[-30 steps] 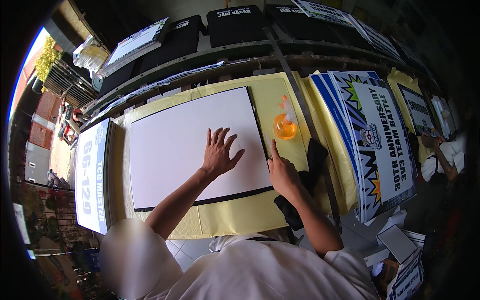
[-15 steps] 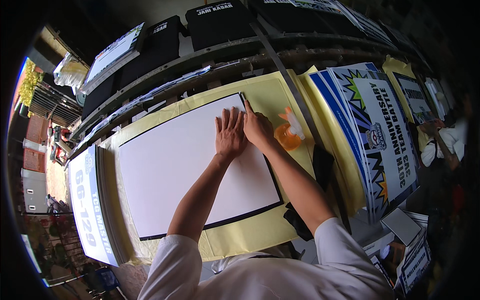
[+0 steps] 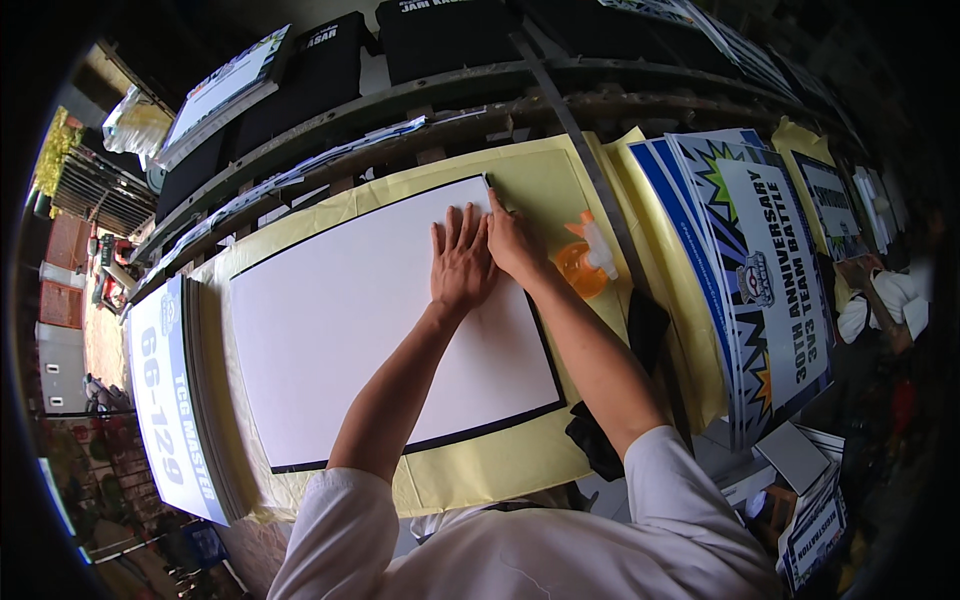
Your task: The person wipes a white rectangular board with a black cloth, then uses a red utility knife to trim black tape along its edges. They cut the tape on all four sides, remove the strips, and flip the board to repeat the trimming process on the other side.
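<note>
Left hand (image 3: 463, 272) flat on the white board (image 3: 345, 340), centre of frame, fingers slightly apart, presumably steadying it; right hand (image 3: 512, 243), forefinger extended along the board's edge near its upper right corner, other fingers' grip unclear; bottle (image 3: 580, 270) right of centre, perhaps placed for easy reach.

White-and-blue rectangular board, left (image 3: 160, 420): big grey digits, smaller capitals, sideways from here.
White rectangular board with coloured starbursts, right (image 3: 775, 270): bold dark digits and capitals, also sideways.
Folded black fabric, back (image 3: 445, 50): white capitals, partly out of sight.
White-and-blue board, lower right (image 3: 815, 545): a line of capitals.
</note>
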`<action>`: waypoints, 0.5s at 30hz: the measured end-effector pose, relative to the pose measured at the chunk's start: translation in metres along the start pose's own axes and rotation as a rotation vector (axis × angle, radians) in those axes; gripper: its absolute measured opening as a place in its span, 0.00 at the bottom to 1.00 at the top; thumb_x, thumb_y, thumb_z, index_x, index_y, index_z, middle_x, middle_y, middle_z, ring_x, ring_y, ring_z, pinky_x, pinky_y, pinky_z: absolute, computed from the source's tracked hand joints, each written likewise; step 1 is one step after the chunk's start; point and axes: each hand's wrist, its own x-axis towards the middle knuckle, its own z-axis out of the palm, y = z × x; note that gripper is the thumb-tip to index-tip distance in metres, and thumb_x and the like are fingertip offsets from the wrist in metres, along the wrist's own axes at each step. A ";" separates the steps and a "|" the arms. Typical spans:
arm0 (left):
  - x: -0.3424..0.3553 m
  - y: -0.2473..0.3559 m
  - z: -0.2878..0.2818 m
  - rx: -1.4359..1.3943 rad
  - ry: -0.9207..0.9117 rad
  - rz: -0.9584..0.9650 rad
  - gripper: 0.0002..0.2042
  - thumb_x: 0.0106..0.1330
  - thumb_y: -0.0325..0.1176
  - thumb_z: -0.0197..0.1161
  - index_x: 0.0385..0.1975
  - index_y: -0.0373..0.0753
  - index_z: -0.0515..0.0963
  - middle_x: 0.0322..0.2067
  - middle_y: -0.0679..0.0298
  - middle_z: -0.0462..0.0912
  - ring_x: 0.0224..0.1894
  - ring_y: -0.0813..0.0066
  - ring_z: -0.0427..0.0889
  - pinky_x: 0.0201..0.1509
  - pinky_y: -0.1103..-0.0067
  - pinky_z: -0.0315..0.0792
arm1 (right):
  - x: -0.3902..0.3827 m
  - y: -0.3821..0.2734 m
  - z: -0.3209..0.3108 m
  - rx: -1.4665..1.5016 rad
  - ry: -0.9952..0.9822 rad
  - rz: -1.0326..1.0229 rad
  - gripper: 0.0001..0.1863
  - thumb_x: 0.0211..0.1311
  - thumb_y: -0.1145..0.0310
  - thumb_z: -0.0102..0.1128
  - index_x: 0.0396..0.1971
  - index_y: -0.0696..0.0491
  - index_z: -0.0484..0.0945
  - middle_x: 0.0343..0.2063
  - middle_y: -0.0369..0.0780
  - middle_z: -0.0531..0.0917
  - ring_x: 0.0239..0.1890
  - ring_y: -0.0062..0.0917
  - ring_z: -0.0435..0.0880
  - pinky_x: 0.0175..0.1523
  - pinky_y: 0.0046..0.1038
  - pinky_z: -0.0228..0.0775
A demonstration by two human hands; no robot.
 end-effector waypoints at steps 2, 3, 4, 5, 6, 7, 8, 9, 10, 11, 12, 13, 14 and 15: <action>-0.001 -0.001 0.000 0.003 0.005 0.003 0.34 0.72 0.51 0.50 0.75 0.41 0.59 0.77 0.52 0.53 0.79 0.43 0.44 0.79 0.46 0.39 | -0.001 0.000 -0.002 0.009 -0.017 -0.005 0.26 0.75 0.61 0.49 0.70 0.50 0.66 0.41 0.58 0.85 0.45 0.54 0.85 0.52 0.50 0.77; -0.001 -0.002 0.001 0.004 0.007 0.006 0.34 0.72 0.51 0.50 0.75 0.41 0.59 0.77 0.52 0.53 0.79 0.43 0.44 0.79 0.46 0.39 | -0.001 0.001 -0.004 0.022 -0.028 -0.002 0.26 0.75 0.62 0.49 0.70 0.50 0.66 0.41 0.58 0.85 0.45 0.54 0.85 0.51 0.50 0.77; -0.001 -0.002 0.002 0.022 0.009 0.009 0.34 0.72 0.50 0.51 0.75 0.41 0.59 0.77 0.52 0.53 0.79 0.43 0.45 0.79 0.46 0.39 | 0.000 0.001 -0.005 0.036 -0.039 0.002 0.26 0.75 0.62 0.49 0.70 0.49 0.66 0.41 0.58 0.85 0.45 0.54 0.85 0.51 0.50 0.77; 0.000 -0.002 0.003 0.038 0.010 0.011 0.34 0.72 0.50 0.51 0.75 0.41 0.59 0.77 0.52 0.53 0.79 0.43 0.45 0.79 0.46 0.39 | 0.000 0.003 -0.007 0.039 -0.049 -0.003 0.26 0.74 0.62 0.49 0.70 0.49 0.67 0.41 0.58 0.85 0.45 0.54 0.85 0.51 0.51 0.77; 0.000 -0.002 0.004 0.054 0.011 0.013 0.34 0.72 0.50 0.51 0.75 0.41 0.59 0.77 0.53 0.54 0.79 0.43 0.45 0.79 0.46 0.39 | 0.001 0.004 -0.009 0.042 -0.058 -0.007 0.26 0.74 0.62 0.49 0.70 0.49 0.67 0.41 0.58 0.85 0.46 0.54 0.85 0.52 0.51 0.77; 0.001 -0.003 0.005 0.044 0.015 0.008 0.33 0.72 0.49 0.51 0.75 0.41 0.60 0.77 0.52 0.54 0.79 0.44 0.45 0.79 0.46 0.40 | 0.002 0.005 -0.011 0.045 -0.067 -0.012 0.26 0.74 0.62 0.49 0.70 0.49 0.67 0.41 0.58 0.85 0.46 0.54 0.85 0.52 0.51 0.77; 0.001 -0.002 0.005 0.035 0.015 0.003 0.33 0.72 0.49 0.51 0.75 0.41 0.60 0.76 0.52 0.54 0.79 0.44 0.45 0.79 0.45 0.40 | 0.002 0.004 -0.013 0.045 -0.076 -0.007 0.26 0.74 0.62 0.49 0.70 0.49 0.67 0.42 0.58 0.85 0.46 0.54 0.84 0.52 0.51 0.76; 0.000 -0.002 0.005 0.026 0.015 -0.001 0.33 0.72 0.49 0.51 0.74 0.41 0.60 0.76 0.52 0.54 0.79 0.44 0.46 0.79 0.45 0.40 | 0.003 0.003 -0.014 0.046 -0.085 -0.002 0.26 0.74 0.62 0.49 0.70 0.49 0.67 0.42 0.58 0.85 0.47 0.54 0.84 0.53 0.51 0.76; 0.000 -0.002 0.005 0.041 0.008 -0.008 0.34 0.72 0.49 0.52 0.75 0.42 0.60 0.76 0.53 0.54 0.79 0.44 0.46 0.78 0.45 0.41 | 0.004 0.000 -0.015 0.047 -0.093 0.003 0.26 0.74 0.62 0.49 0.69 0.49 0.68 0.42 0.58 0.85 0.47 0.54 0.84 0.53 0.51 0.76; 0.001 -0.002 0.005 0.054 0.005 -0.011 0.34 0.72 0.50 0.54 0.75 0.42 0.59 0.76 0.53 0.54 0.79 0.44 0.46 0.78 0.45 0.43 | 0.006 -0.001 -0.016 0.037 -0.101 0.011 0.26 0.74 0.62 0.49 0.69 0.49 0.68 0.43 0.58 0.85 0.48 0.54 0.84 0.54 0.50 0.76; 0.001 -0.001 0.006 0.066 0.002 -0.014 0.35 0.72 0.50 0.55 0.75 0.43 0.58 0.76 0.53 0.54 0.79 0.44 0.47 0.78 0.45 0.44 | 0.007 -0.002 -0.016 0.028 -0.109 0.020 0.26 0.74 0.62 0.49 0.69 0.49 0.68 0.44 0.58 0.85 0.48 0.54 0.84 0.55 0.50 0.76; 0.001 0.000 0.006 0.058 0.006 -0.008 0.35 0.72 0.50 0.55 0.75 0.43 0.58 0.76 0.53 0.54 0.79 0.44 0.47 0.78 0.45 0.44 | 0.007 -0.002 -0.017 0.019 -0.116 0.028 0.25 0.74 0.62 0.49 0.69 0.50 0.68 0.45 0.58 0.85 0.49 0.54 0.84 0.56 0.50 0.76; 0.000 -0.002 0.007 0.054 0.011 -0.005 0.35 0.71 0.50 0.55 0.75 0.43 0.58 0.76 0.53 0.54 0.79 0.44 0.47 0.77 0.45 0.44 | 0.007 -0.003 -0.020 0.006 -0.128 0.026 0.25 0.75 0.62 0.49 0.69 0.49 0.68 0.46 0.57 0.84 0.50 0.54 0.83 0.56 0.49 0.75; 0.000 -0.003 0.007 0.050 0.016 -0.003 0.35 0.71 0.50 0.55 0.75 0.44 0.59 0.76 0.53 0.55 0.79 0.44 0.47 0.77 0.45 0.44 | 0.007 -0.004 -0.022 -0.007 -0.140 0.024 0.25 0.75 0.61 0.48 0.69 0.49 0.68 0.47 0.57 0.84 0.50 0.54 0.83 0.57 0.49 0.75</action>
